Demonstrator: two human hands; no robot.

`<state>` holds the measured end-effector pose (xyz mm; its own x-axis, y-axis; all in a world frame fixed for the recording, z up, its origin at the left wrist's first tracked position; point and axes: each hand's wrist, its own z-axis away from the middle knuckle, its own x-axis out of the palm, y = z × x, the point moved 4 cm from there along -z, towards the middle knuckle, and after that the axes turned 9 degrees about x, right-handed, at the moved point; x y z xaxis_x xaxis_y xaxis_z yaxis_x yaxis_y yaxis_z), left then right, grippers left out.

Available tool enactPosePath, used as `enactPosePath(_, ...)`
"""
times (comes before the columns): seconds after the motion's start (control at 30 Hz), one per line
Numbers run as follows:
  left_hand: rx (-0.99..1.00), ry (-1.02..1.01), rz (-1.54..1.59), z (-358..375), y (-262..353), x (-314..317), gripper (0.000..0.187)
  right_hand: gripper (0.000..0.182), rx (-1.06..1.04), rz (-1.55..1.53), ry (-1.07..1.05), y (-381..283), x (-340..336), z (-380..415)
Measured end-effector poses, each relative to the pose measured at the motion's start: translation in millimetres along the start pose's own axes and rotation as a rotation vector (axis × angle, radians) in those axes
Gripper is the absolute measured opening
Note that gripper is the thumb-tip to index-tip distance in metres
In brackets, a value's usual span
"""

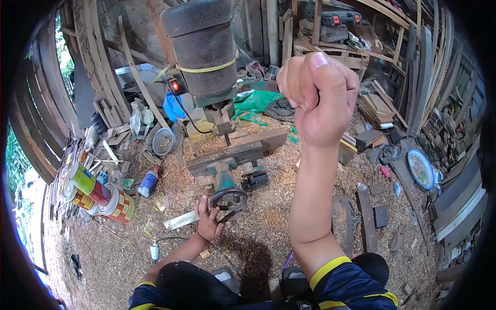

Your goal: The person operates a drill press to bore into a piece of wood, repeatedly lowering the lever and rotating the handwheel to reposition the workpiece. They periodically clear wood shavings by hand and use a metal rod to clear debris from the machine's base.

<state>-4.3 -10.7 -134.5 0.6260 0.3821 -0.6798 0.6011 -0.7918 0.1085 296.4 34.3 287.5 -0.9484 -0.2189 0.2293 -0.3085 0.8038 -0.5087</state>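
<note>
My right hand (323, 98) is raised in a closed fist to the right of a drilling machine (201, 67); what it grips, if anything, I cannot make out. My left hand (209, 222) is low at the left rim of the machine's dark handwheel (229, 192), fingers stretched out and apart. Behind the wheel, a dark wooden block (227, 157) lies across the machine's front, with a longer piece of lumber (271, 139) behind it. A bit (227, 139) points down just above the wood. On the left of the motor housing, a switch (175, 85) glows red.
Wood shavings cover the ground. To the left are stacked paint cans (116, 204), a blue bottle (148, 183) and a white strip (181, 221). On the right lie boards (367, 219) and a blue-rimmed basin (420, 169). Wood piles line the walls. My feet are below the handwheel.
</note>
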Motion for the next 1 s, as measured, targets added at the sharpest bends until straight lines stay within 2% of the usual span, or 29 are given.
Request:
enactPosePath(0.1,-0.01,0.043,0.022,-1.2,0.8,0.6,0.064,0.05,-0.017,-0.008,-0.007,-0.1,0.1,0.1)
enactPosePath(0.17,-0.005,-0.054,-0.002,3.3,1.2,5.4,0.062,0.049,-0.014,-0.013,0.0,1.4,0.3,1.7)
enactPosePath(0.23,0.005,-0.04,0.006,-1.6,-0.2,5.0,0.062,0.049,-0.018,-0.016,0.01,3.3,-1.5,6.1)
enactPosePath(0.3,0.021,-0.017,-0.003,-5.6,0.5,2.7,0.059,0.045,-0.099,-0.14,0.034,10.6,-8.0,22.0)
enactPosePath(0.33,0.025,-0.014,-0.009,-9.2,-0.3,1.6,0.059,0.045,-0.105,-0.144,0.031,12.3,-7.4,27.1)
enactPosePath(0.4,0.061,0.03,0.003,-16.7,0.7,1.1,0.06,0.043,-0.254,-0.119,-0.016,6.1,-4.1,39.2)
enactPosePath(0.57,0.059,-0.018,0.061,-26.7,1.4,-1.7,0.065,0.043,-0.14,-0.089,0.014,6.1,-4.4,42.0)
enactPosePath(0.77,0.084,0.046,0.097,-44.5,-1.4,-8.5,0.072,0.045,-0.227,-0.066,0.026,1.1,-2.8,54.9)
enactPosePath(0.83,0.077,0.121,0.154,-51.7,-4.5,-7.2,0.075,0.047,-0.244,0.051,-0.017,2.9,-3.0,71.6)
enactPosePath(1.0,0.025,0.138,0.228,-54.2,-7.5,0.6,0.08,0.05,-0.262,0.073,-0.002,20.9,-11.9,115.4)
